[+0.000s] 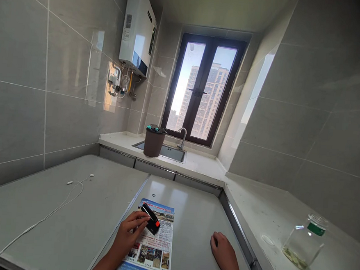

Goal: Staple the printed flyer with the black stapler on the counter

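My left hand is at a black stapler with a red part at one end. Its thumb and fingers close on the stapler's near left side. Under the stapler lies a printed flyer with blue bands, text and small photos, partly covered by my left hand and forearm. To the right of the flyer, my right hand rests on the table with its fingers curled in, and nothing shows in it. Just beyond the flyer's top edge sit a few tiny dark pieces, too small to name.
A white cable runs across the table's left half. Ahead, a brown bin with things in it stands by the sink and faucet. On the right counter stands a glass jar with greenish bits at its bottom.
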Action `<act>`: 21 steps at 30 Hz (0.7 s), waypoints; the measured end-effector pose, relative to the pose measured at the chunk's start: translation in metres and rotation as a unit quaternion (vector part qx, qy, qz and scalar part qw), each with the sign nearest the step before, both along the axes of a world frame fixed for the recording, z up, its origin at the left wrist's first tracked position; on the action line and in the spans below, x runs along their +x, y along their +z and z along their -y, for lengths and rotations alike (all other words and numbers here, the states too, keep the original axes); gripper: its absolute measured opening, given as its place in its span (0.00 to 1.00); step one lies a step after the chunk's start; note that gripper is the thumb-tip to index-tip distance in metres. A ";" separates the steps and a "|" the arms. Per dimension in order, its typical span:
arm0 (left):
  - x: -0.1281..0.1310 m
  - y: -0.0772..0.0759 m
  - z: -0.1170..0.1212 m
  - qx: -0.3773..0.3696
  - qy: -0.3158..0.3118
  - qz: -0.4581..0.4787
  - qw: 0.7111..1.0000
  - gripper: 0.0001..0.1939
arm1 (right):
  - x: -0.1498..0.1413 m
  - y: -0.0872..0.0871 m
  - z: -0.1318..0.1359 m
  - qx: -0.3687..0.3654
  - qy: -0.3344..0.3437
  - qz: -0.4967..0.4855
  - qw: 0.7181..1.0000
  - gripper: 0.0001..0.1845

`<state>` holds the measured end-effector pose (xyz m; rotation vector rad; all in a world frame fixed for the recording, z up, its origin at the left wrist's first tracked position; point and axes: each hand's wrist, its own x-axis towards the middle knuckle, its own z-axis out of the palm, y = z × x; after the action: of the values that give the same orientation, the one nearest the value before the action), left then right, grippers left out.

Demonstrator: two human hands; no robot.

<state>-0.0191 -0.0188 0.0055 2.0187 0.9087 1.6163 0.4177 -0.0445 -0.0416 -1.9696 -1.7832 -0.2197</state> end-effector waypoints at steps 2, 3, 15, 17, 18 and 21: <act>0.000 0.002 0.001 -0.003 -0.005 -0.004 1.000 0.11 | 0.000 0.001 0.000 -0.005 0.002 -0.006 1.000 0.16; 0.000 0.003 0.002 -0.005 -0.006 -0.005 1.000 0.10 | -0.001 0.001 0.001 -0.007 0.002 -0.009 1.000 0.16; 0.002 0.001 0.002 -0.038 0.086 0.000 0.996 0.21 | 0.002 -0.003 -0.001 -0.007 0.001 0.019 1.000 0.15; 0.002 -0.003 0.000 -0.034 0.106 -0.012 0.994 0.23 | 0.002 -0.004 -0.002 -0.004 0.002 0.028 1.000 0.15; 0.002 -0.004 -0.001 -0.032 0.112 -0.018 0.993 0.24 | 0.002 -0.005 -0.002 -0.002 0.002 0.032 1.000 0.15; 0.003 -0.007 -0.002 -0.025 0.112 -0.026 0.993 0.26 | 0.002 -0.004 -0.002 0.000 0.000 0.032 0.999 0.15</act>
<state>-0.0158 -0.0167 -0.0011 1.9919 1.2205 1.6416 0.4195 -0.0429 -0.0455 -1.9840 -1.8231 -0.2867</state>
